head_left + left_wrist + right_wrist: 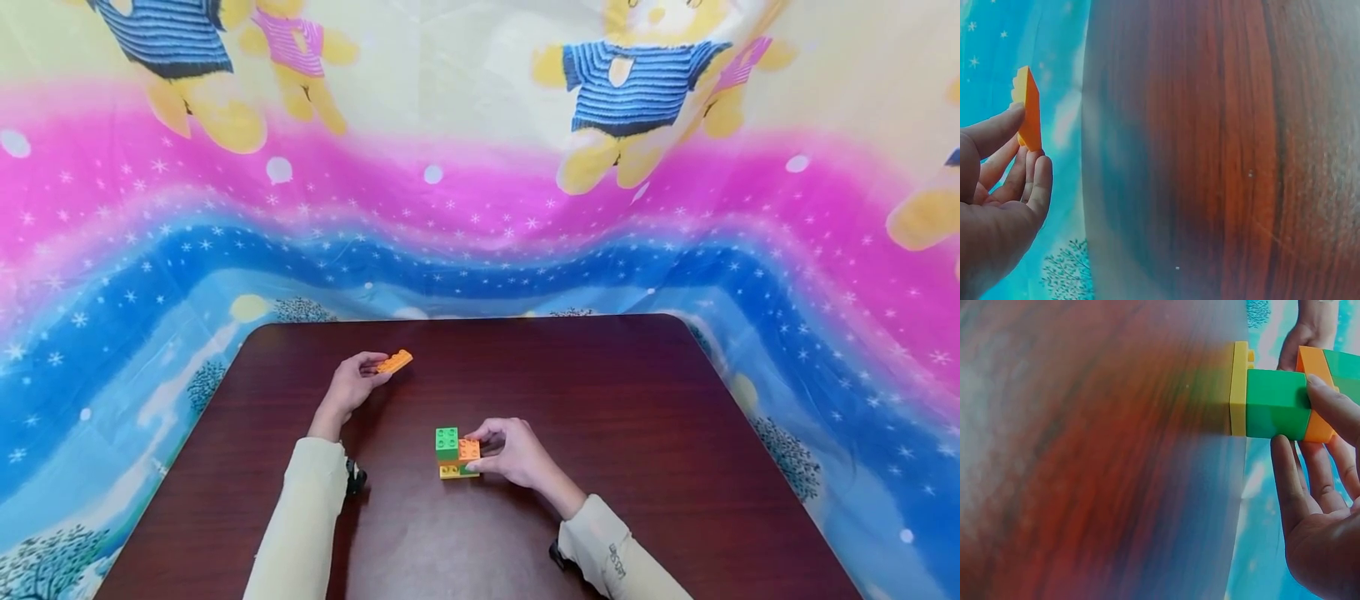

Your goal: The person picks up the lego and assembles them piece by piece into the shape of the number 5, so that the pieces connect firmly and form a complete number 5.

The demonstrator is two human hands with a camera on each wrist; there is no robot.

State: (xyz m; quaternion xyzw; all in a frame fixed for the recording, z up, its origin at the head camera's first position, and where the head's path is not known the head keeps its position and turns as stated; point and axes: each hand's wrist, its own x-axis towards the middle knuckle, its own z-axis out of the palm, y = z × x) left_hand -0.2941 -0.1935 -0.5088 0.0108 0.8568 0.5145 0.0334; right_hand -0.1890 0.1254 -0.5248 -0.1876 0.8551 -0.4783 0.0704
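Observation:
My left hand (pixel 348 388) pinches a flat orange building brick (pixel 395 361) between thumb and fingers, raised above the far left part of the table. In the left wrist view this orange brick (pixel 1034 115) is seen edge-on, its studs toward the left. My right hand (pixel 517 454) grips a small stack of bricks near the table's middle, thumb on one side and fingers on the other. A yellow plate (pixel 1238 390) forms the bottom of the stack. Above it come a green block (pixel 1277 403), an orange plate (pixel 1314 359) and an upper green block (pixel 447 442).
The dark reddish-brown wooden table (pixel 615 392) has rounded far corners. Behind and beside it hangs a colourful cloth (pixel 480 200) printed with bears and snowflakes. Dark wrist straps show at both sleeves.

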